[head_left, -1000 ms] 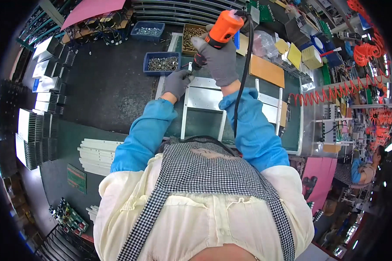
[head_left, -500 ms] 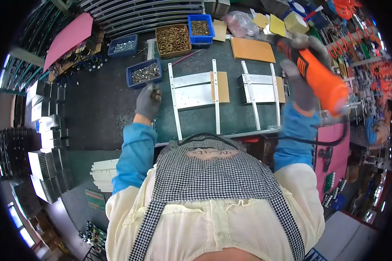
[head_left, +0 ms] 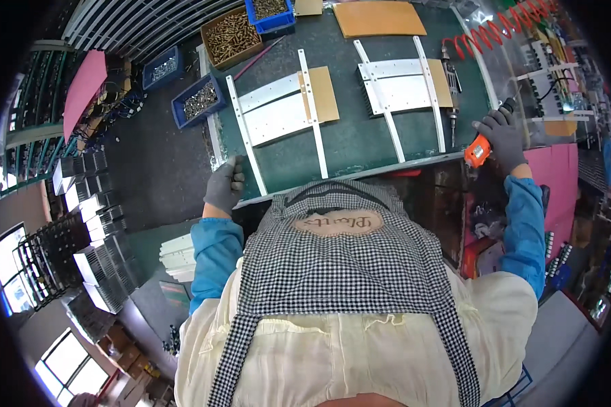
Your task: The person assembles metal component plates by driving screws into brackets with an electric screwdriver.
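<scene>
Drawn nearer than before, the right hand [head_left: 501, 139] is wrapping the orange driver [head_left: 477, 150] beside the near right corner of the bench [head_left: 349, 139]; well apart, the left hand [head_left: 224, 184] is curling near a white strip [head_left: 248, 142], hiding any contents. Seeming rigid and weighty, the orange driver is suiting a full barrel grip, its middle hidden.
</scene>
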The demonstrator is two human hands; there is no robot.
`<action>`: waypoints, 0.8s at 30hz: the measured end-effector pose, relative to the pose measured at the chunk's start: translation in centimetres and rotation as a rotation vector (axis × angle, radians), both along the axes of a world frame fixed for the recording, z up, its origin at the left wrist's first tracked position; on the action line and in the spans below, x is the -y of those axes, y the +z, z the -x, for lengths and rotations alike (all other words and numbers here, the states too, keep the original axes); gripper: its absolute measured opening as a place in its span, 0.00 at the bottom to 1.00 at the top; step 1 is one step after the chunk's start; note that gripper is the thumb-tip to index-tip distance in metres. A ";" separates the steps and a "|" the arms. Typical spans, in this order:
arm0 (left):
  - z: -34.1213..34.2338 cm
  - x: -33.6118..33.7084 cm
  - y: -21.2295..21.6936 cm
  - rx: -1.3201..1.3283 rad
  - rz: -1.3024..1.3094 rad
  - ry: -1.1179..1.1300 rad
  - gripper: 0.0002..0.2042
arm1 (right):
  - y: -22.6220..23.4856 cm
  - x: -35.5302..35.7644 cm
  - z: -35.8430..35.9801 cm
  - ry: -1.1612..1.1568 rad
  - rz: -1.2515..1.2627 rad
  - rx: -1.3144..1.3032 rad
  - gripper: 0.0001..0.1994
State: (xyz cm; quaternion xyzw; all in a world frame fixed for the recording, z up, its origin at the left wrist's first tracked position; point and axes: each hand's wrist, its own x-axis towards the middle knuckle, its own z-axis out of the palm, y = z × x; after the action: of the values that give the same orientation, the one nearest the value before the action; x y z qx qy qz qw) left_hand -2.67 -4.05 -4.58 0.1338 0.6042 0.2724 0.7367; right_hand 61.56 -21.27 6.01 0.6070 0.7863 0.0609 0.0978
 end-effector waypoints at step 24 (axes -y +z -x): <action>-6.0 3.4 0.7 -0.675 -0.277 -0.256 0.31 | -11.6 2.1 -7.6 -0.337 -0.158 -0.120 0.22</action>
State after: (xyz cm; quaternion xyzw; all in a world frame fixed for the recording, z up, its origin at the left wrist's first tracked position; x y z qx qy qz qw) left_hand 3.36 -7.49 -3.93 0.3886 0.7486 0.1977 0.4994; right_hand 69.18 -23.38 -5.57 0.7382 0.6710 0.0689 0.0114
